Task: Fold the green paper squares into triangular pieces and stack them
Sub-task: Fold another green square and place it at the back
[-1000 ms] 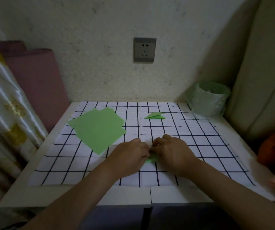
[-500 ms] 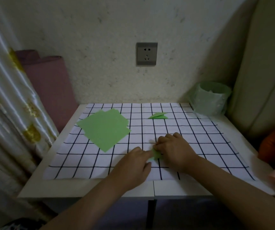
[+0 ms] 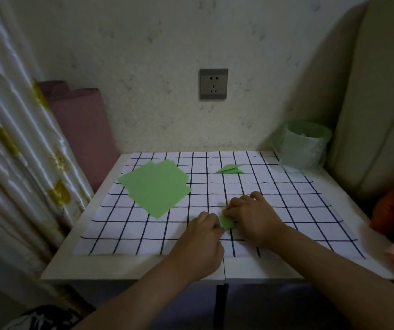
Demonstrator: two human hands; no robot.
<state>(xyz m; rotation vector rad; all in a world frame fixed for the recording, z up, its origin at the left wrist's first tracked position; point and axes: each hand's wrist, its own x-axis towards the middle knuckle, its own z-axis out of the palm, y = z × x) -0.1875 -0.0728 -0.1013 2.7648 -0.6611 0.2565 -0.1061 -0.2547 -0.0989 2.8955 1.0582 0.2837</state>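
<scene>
More of the folded piece [image 3: 227,221] shows than a second ago: the left hand [image 3: 203,236] has slid back toward the near edge, so the crease is probably being pressed flat and this fold looks almost finished. The piece lies on the checked cloth [image 3: 120,236], near the front middle, between both hands. Its visible part runs diagonally, far-left to near-right, with a corner toward the person; the rest is hidden. The right hand [image 3: 254,217] holds it down with curled fingertips. The left hand's curled fingers touch its edge, but whether they grip cannot be told. Two finished triangles [image 3: 230,169] lie farther back, long side left to right, and the unfolded squares [image 3: 155,186] sit far left.
</scene>
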